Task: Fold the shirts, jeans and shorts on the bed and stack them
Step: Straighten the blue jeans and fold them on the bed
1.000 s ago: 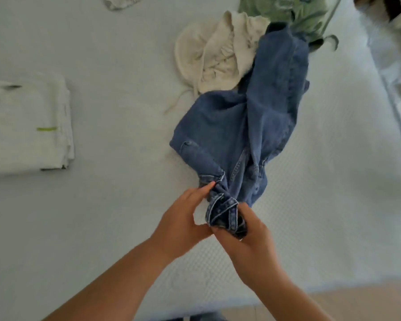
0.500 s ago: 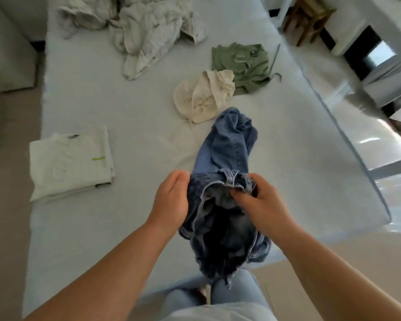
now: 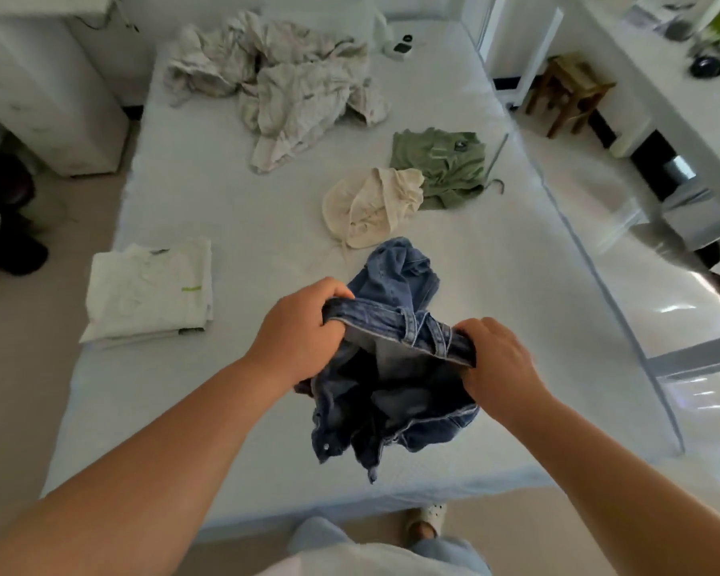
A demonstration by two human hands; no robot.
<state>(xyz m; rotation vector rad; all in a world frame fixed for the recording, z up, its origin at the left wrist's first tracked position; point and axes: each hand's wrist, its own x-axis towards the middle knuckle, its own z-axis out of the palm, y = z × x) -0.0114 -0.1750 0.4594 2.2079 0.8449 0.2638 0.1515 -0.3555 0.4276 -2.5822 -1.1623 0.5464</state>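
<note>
Blue jeans (image 3: 391, 392) hang bunched above the near part of the bed (image 3: 225, 209), their legs trailing onto the mattress behind. My left hand (image 3: 296, 330) grips the left end of the waistband. At the right end of the waistband, my right hand (image 3: 495, 359) is closed on the denim. A folded white shirt (image 3: 150, 293) with a small green mark lies at the bed's left edge. Cream shorts (image 3: 371, 205) sit crumpled mid-bed, touching a green garment (image 3: 441, 164) behind them.
A rumpled beige heap of clothes (image 3: 283, 81) covers the far end of the bed. A white cabinet (image 3: 46, 89) stands left, a wooden stool (image 3: 570, 89) and white desk (image 3: 661, 64) right. Dark shoes (image 3: 5, 226) lie on the floor at left.
The jeans have been lifted off the bed. My hands moved apart along the waistband, stretching it between them, and the view pulled back and tilted up over the whole bed.
</note>
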